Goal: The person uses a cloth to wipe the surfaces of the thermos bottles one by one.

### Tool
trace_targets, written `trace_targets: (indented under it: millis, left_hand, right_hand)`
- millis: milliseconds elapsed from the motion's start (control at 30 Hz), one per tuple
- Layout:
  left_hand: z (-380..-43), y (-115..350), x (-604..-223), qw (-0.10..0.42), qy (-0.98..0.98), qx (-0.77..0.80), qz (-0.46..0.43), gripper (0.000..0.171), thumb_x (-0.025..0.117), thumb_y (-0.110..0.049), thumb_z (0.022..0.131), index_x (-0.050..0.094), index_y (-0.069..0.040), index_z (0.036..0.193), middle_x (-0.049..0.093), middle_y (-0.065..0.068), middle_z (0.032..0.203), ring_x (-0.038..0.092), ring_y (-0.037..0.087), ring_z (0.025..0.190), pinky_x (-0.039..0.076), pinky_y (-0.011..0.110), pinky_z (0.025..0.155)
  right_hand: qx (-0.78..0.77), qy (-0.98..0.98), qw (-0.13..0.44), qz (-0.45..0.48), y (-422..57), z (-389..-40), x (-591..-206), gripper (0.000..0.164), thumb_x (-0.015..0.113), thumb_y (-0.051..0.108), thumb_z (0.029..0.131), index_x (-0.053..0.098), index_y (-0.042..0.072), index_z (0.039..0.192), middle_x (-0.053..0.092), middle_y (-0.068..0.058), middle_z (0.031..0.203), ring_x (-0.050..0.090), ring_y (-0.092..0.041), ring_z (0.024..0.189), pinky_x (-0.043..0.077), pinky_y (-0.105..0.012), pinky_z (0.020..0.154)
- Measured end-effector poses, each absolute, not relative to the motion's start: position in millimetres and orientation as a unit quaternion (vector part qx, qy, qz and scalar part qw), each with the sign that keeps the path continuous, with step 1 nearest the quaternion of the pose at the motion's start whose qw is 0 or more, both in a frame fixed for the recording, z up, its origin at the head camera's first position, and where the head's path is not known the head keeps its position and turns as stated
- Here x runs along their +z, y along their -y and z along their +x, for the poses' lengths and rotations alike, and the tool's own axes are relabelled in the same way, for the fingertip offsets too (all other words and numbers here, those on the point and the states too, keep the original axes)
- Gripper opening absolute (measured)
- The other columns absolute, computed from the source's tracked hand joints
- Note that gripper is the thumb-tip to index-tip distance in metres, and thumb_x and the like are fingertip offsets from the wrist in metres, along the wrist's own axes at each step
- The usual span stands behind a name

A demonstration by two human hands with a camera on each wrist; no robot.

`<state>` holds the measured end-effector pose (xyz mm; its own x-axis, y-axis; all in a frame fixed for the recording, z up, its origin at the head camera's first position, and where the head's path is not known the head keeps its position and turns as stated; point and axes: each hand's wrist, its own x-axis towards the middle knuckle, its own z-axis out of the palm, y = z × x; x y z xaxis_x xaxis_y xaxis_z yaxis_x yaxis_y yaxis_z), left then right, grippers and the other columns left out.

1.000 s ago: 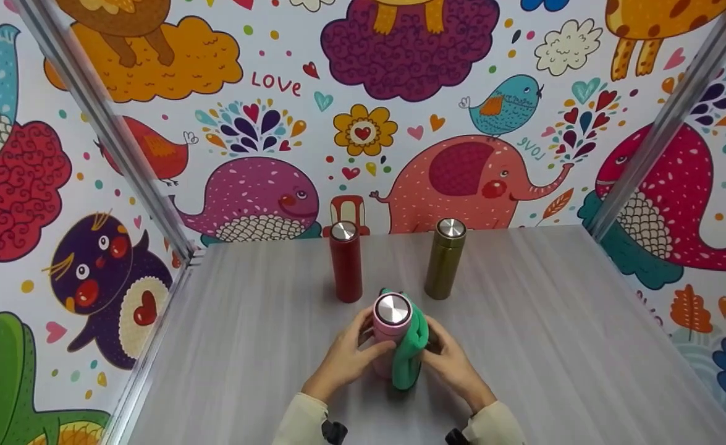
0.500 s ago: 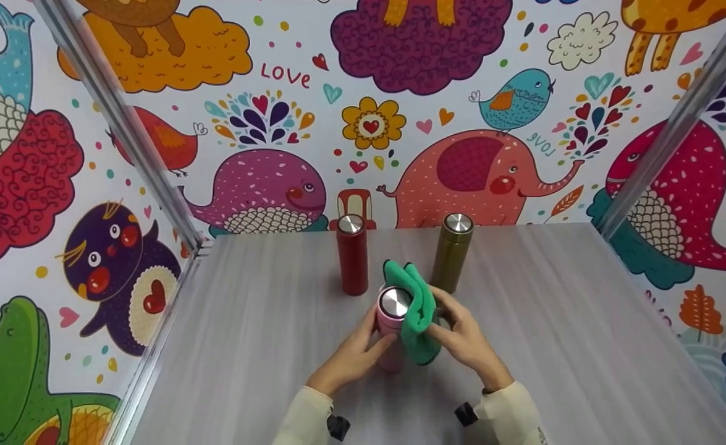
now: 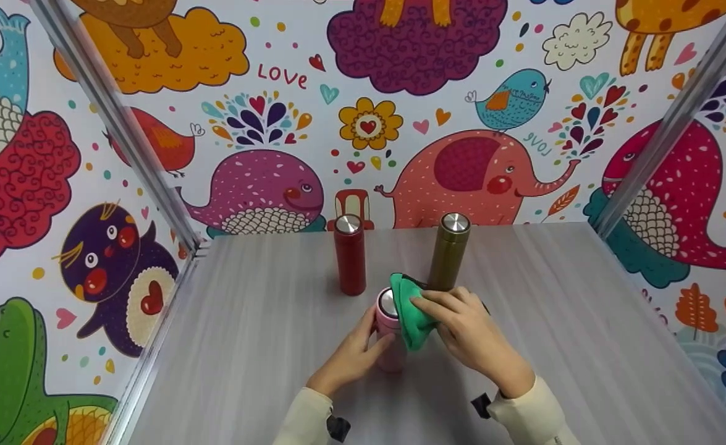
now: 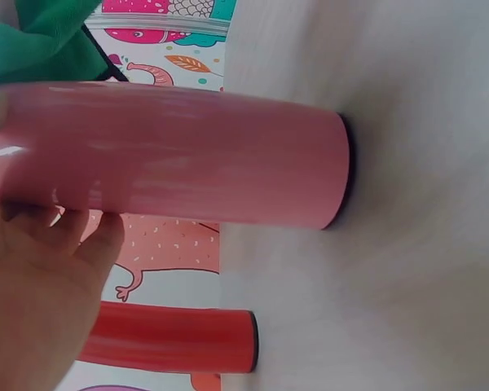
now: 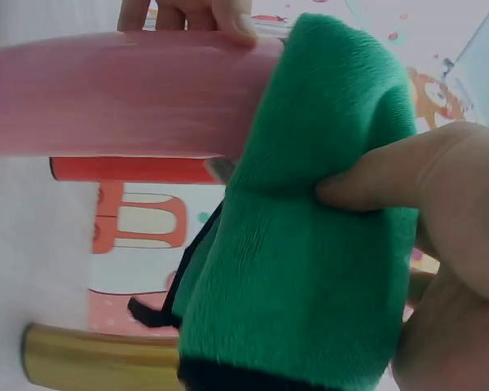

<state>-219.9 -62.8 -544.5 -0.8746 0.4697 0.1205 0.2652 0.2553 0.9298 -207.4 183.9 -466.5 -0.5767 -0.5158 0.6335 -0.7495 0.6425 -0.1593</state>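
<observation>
My left hand (image 3: 351, 357) grips the side of a pink thermos bottle (image 3: 391, 357), which stands upright with a shiny steel lid top (image 3: 387, 303). In the left wrist view its smooth body (image 4: 187, 155) and dark base ring show at the tabletop. A folded green cloth (image 3: 413, 316) with black edging is in my right hand (image 3: 479, 337), up against the right side of the lid and partly covering it. The right wrist view has the thumb pressed on the cloth (image 5: 310, 228), while the other fingers are mostly hidden behind it.
Behind the pink bottle stand a red thermos bottle (image 3: 351, 262) on the left and an olive-gold one (image 3: 450, 253) on the right, close to my right hand. The grey table (image 3: 245, 321) meets cartoon-printed walls (image 3: 288, 136) with metal corner posts (image 3: 115, 130).
The green cloth has risen from the pink bottle's side to its lid. My right hand has turned from beside the cloth to over it. My left hand keeps its grip.
</observation>
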Motion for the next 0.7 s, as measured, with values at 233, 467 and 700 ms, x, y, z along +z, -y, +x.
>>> trace_targets:
  millis: [233, 467, 700]
  left_hand:
    - [-221.1, 61.9, -545.8, 0.083, -0.784, 0.565, 0.246, 0.072, 0.057, -0.039, 0.103, 0.016, -0.024, 0.161, 0.032, -0.002, 0.157, 0.032, 0.016, 0.144, 0.028, 0.039, 0.116]
    - [-219.7, 64.3, -549.3, 0.075, -0.779, 0.560, 0.273, 0.069, 0.056, -0.018, 0.104, 0.018, -0.011, 0.160, 0.030, 0.008, 0.160, 0.032, 0.024, 0.144, 0.028, 0.045, 0.117]
    - [-219.3, 65.7, -545.5, 0.094, -0.780, 0.574, 0.231, 0.064, 0.059, -0.024, 0.103, 0.028, -0.010, 0.156, 0.039, 0.009, 0.154, 0.035, 0.027, 0.142, 0.031, 0.050, 0.114]
  right_hand:
    - [0.108, 0.874, 0.292, 0.372, -177.1, -194.6, -452.8, 0.066, 0.086, -0.006, 0.068, 0.070, 0.021, 0.127, 0.068, -0.003, 0.118, 0.055, -0.025, 0.090, 0.050, -0.044, 0.076]
    - [0.082, 0.852, 0.318, 0.408, -158.1, -184.3, -452.4, 0.056, 0.088, 0.001, 0.070, 0.073, 0.023, 0.120, 0.068, 0.000, 0.121, 0.056, -0.024, 0.093, 0.048, -0.043, 0.075]
    - [0.064, 0.862, 0.274, 0.422, -142.2, -195.0, -444.8, 0.053, 0.085, 0.007, 0.078, 0.070, 0.024, 0.126, 0.065, 0.002, 0.130, 0.057, -0.023, 0.099, 0.049, -0.042, 0.083]
